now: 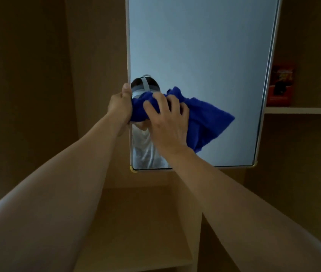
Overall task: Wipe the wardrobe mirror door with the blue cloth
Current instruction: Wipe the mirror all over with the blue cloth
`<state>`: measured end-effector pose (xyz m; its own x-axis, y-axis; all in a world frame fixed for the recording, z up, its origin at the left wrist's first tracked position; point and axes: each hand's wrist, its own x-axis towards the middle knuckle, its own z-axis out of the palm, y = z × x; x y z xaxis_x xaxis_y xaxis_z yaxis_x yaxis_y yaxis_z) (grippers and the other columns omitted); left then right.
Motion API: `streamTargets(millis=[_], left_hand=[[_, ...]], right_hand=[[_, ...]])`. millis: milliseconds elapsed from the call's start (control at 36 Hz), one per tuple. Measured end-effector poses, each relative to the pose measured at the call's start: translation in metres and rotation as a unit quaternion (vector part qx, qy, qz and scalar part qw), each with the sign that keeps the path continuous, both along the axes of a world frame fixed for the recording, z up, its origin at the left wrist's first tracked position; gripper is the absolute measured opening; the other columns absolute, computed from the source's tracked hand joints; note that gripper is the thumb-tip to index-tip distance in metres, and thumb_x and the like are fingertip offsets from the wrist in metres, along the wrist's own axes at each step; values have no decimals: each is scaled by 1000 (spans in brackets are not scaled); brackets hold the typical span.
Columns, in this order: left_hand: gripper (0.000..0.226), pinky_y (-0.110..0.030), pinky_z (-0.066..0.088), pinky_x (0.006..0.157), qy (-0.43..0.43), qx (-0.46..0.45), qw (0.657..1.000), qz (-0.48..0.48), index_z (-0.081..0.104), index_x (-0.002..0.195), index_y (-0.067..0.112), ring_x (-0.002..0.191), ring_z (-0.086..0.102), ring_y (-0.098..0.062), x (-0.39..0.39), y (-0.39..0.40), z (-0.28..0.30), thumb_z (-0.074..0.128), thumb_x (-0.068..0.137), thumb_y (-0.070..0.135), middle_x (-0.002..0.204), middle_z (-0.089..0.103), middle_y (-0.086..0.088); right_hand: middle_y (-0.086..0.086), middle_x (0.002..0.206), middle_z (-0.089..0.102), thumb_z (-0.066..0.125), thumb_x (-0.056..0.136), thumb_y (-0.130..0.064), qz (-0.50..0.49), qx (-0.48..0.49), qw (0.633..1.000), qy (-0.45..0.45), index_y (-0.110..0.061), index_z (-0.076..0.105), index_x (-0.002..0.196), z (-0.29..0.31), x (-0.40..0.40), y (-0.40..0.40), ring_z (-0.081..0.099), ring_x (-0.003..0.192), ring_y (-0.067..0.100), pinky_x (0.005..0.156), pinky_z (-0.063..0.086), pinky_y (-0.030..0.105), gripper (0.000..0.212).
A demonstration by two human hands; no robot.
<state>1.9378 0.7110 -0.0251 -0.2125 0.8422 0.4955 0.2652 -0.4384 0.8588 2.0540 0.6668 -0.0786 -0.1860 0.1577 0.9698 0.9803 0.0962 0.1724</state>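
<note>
Dim wardrobe interior, tan panels w/ shelves all round; mirror door (204,55) hangs open at centre, glass facing the camera.

Landmark = mirror door. Left hand (120,103) is at its left edge, about two-thirds down, thumb over the frame and fingers curled round the edge, so it grips the door and steadies it. Right hand (165,118) sits on the glass just beside that edge, fingers spread and bent, pressing the blue cloth (210,122) flat-ish against the mirror. Cloth is bunched under the palm, loose tail trailing to the right across the lower glass.

Red box (280,85) on a shelf (303,110) right of the door, partly behind the frame.

Handling, my read: cloth looks soft, light, floppy, prob. terry; best held bunched in the palm w/ fingers splayed so it doesn't slip out. Glass is smooth and breakable, door likely swings on hinges, so moderate pressure and hold by the frame edge, not the pane. Most of the upper glass is above the cloth.
</note>
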Motion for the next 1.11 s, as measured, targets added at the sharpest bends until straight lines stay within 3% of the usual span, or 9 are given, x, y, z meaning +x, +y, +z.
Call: streamTargets(millis=[83,167,250,444,694,833,944,1028,1111], left_hand=[[51,-28,43,63,-11,0,1000,-5,54,88,13,66,53,-14,0,3,2,23,97,53,75,56,-2],[48,-31,45,64,-27,2,1000,4,50,78,16,64,52,-14,4,6,1,24,98,52,72,54,-1],[49,-36,50,75,-34,1,999,11,51,78,18,73,57,-19,4,7,-1,23,97,53,77,58,-4],[44,-33,48,71,-40,1,999,29,45,72,24,72,57,-16,6,4,0,25,96,55,74,56,-1],[45,-41,52,87,-49,0,998,27,49,76,22,87,62,-22,6,5,-1,26,96,55,80,58,-2],[44,-27,43,59,-31,-2,999,38,46,75,24,71,55,-14,6,6,-2,22,97,54,79,56,-2],[60,-29,52,66,-25,-3,999,36,60,92,11,74,62,-20,6,5,-1,19,96,55,83,63,-9],[47,-16,45,40,-45,19,998,46,50,74,21,54,50,-10,8,8,-3,24,98,52,64,54,2],[44,-23,42,48,-68,35,996,55,46,70,24,54,49,-6,12,10,-5,27,98,52,62,52,5]], right_hand=[[7,127,54,71,71,-14,43,-28,997,-50,-21,61,114,-38,-2,4,48,116,33,92,41,52,44],[5,127,51,70,69,-14,69,-71,989,-106,-21,60,116,-94,-2,3,43,115,31,92,43,51,49],[2,125,52,66,71,-15,78,-85,990,-85,-22,60,115,-123,-4,2,44,113,30,89,44,50,44],[-1,125,57,67,76,-22,84,-129,970,-186,-22,62,118,-112,20,-5,53,108,28,87,45,46,41],[8,127,56,67,76,-21,49,-106,967,-225,-22,61,117,-85,56,4,54,110,31,88,44,47,42],[11,126,55,65,81,-27,20,-59,992,-114,-20,60,118,-29,55,8,51,113,33,89,42,48,39],[12,128,52,50,86,-37,-12,-48,998,-25,-17,55,123,-3,58,4,50,113,33,89,40,49,42],[11,134,45,54,77,-38,-10,-70,996,-57,-16,46,128,-36,56,4,43,119,35,92,40,52,56],[7,138,42,64,69,-39,-7,-107,986,-131,-18,44,132,-92,58,4,40,119,33,92,43,53,68]])
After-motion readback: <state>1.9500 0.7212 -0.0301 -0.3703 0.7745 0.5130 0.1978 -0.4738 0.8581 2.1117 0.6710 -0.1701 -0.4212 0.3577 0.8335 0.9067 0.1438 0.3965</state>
